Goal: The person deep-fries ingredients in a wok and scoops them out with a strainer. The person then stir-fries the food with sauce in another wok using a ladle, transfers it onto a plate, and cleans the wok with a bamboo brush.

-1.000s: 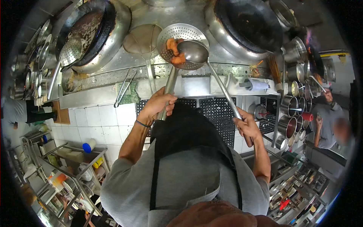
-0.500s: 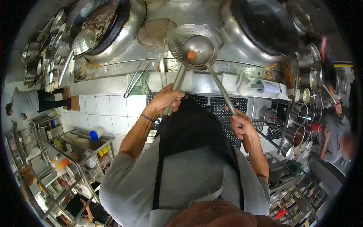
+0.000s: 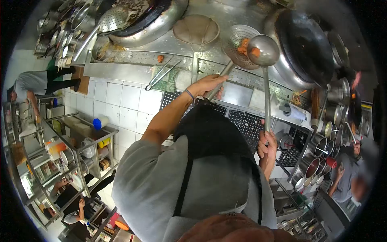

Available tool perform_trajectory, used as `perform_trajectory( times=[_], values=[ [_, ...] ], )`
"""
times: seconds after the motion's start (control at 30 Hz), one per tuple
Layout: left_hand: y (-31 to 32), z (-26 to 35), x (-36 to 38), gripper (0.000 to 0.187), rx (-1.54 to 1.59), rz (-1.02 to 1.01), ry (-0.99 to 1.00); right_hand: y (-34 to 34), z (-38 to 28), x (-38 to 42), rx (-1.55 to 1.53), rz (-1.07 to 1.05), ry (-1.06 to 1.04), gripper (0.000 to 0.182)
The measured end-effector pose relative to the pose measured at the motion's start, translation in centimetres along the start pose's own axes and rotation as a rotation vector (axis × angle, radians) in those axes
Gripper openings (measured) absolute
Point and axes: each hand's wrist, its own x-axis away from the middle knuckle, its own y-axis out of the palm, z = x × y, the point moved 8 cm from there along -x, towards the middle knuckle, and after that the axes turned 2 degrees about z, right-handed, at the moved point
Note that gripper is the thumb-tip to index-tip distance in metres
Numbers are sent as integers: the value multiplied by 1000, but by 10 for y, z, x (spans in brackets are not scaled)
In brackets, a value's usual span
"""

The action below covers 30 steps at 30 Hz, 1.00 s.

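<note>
My left hand (image 3: pixel 206 85) is closed round the handle of a perforated skimmer (image 3: pixel 231 50), whose bowl holds orange pieces of food (image 3: pixel 243 46). In my right hand (image 3: pixel 267 143), also closed, is the long handle of a metal ladle (image 3: pixel 269 44). One orange piece (image 3: pixel 255 51) lies in the ladle. The ladle's bowl overlaps the right side of the skimmer's bowl, left of a dark wok (image 3: pixel 304 44). A round mesh strainer (image 3: pixel 196 30) rests on the steel stove top to the left of the skimmer.
Tongs (image 3: pixel 162 75) lie on a green cloth (image 3: pixel 166 82) at the counter edge. Another wok (image 3: pixel 149 28) with a skimmer (image 3: pixel 114 20) stands at the left. Metal pots (image 3: pixel 311 165) line the right. Other people stand left, lower left and right.
The skimmer and ladle have moved right toward the right wok, and my left hand has gone right too. More orange pieces now show in the skimmer. The whole view has turned slightly.
</note>
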Motion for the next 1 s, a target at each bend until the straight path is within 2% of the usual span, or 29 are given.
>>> perform_trajectory(
  times=[0.03,0.1,0.13,0.17,0.2,0.23,0.27,0.3,0.33,0.5,0.53,0.63,0.7,0.77,0.8,0.83,0.9,1.0],
  values=[
    [-24,12,-10,41,-489,174,260,0,2,1,7,13,-21,47],
    [-64,44,-10,33,-986,315,755,1,3,2,8,27,-54,48],
    [-101,68,-1,23,-1202,471,831,2,5,3,6,36,-51,48],
    [-173,69,-18,18,-1432,785,635,3,7,6,3,56,-53,47],
    [-212,85,12,19,-1300,1086,852,3,7,11,1,81,-64,47],
    [-247,88,14,24,-1454,1149,787,8,7,14,-29,105,-54,47],
    [-289,77,0,28,-1593,1124,595,12,7,16,-45,99,-57,48],
    [-354,53,-39,36,-1524,1030,367,15,6,17,-46,92,-70,48],
    [-357,49,-47,41,-1566,854,376,17,5,16,-46,81,-80,49],
    [-346,59,-9,32,-1219,981,404,16,6,15,-24,103,-110,50],
    [-341,69,-3,31,-1126,1004,411,16,6,14,-18,109,-115,51],
    [-289,109,17,25,-606,925,647,21,7,18,38,155,-114,48],
    [-187,153,22,23,-629,660,951,25,10,19,51,171,-105,47],
    [-69,180,20,21,-638,486,1111,29,13,18,16,139,-76,47],
    [-25,178,0,23,-466,297,1035,32,15,18,2,120,-62,47],
    [21,184,-6,26,-534,231,1063,37,14,19,-22,108,-52,46],
    [75,187,-51,32,-545,27,1026,44,14,19,-112,69,-30,44],
    [100,214,-55,42,-937,65,1181,55,10,25,-260,36,-16,41]
  ],
)
